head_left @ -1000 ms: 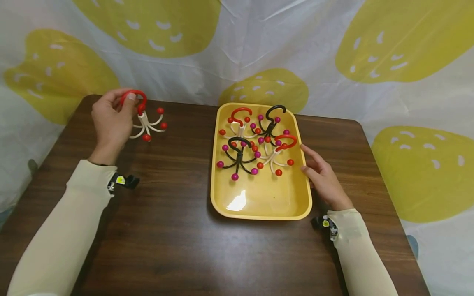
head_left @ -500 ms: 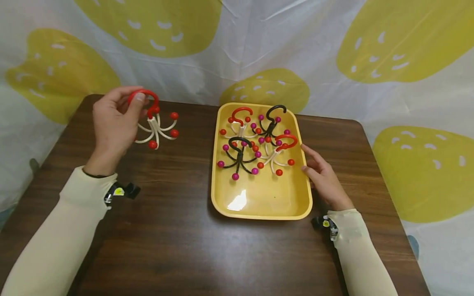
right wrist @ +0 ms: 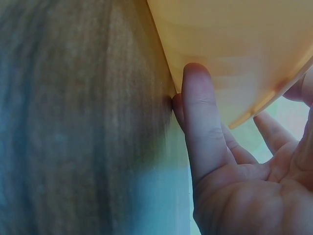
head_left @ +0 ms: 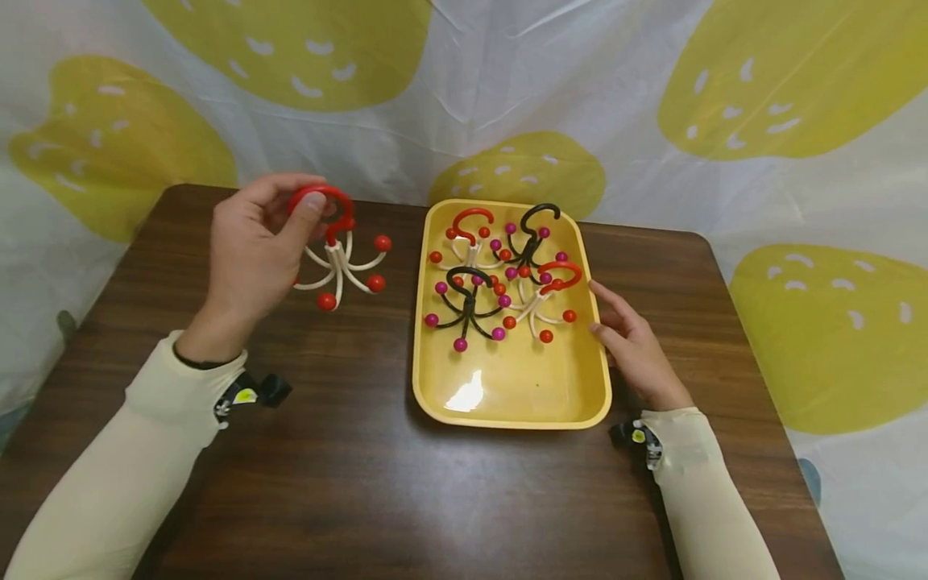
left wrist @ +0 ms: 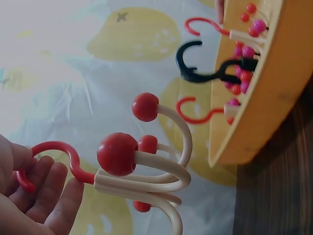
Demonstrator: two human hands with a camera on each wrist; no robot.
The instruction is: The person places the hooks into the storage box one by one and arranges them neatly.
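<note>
My left hand (head_left: 254, 250) pinches the red hook end of a multi-arm hanging hook (head_left: 337, 258), holding it above the table left of the tray. Its cream arms spread below and end in red balls, as the left wrist view shows close up. Several similar hanging hooks stand inside the yellow tray (head_left: 511, 415): a black one with magenta balls (head_left: 469, 304) in front, another black one (head_left: 532, 246) behind, and cream ones with red hooks (head_left: 536, 302). My right hand (head_left: 638, 350) touches the tray's right side with mostly straight fingers (right wrist: 200, 117), the thumb near its rim.
The dark wooden table (head_left: 406, 499) carries the tray right of its middle. A white cloth (head_left: 507, 64) with yellow fruit-like shapes hangs behind the table. Inside the tray, the hooks stand toward the back; its bare floor shows at the front.
My left hand has carried the red-and-cream hanging hook to the right and slightly nearer, toward the tray. The right hand and the tray have stayed in place.
</note>
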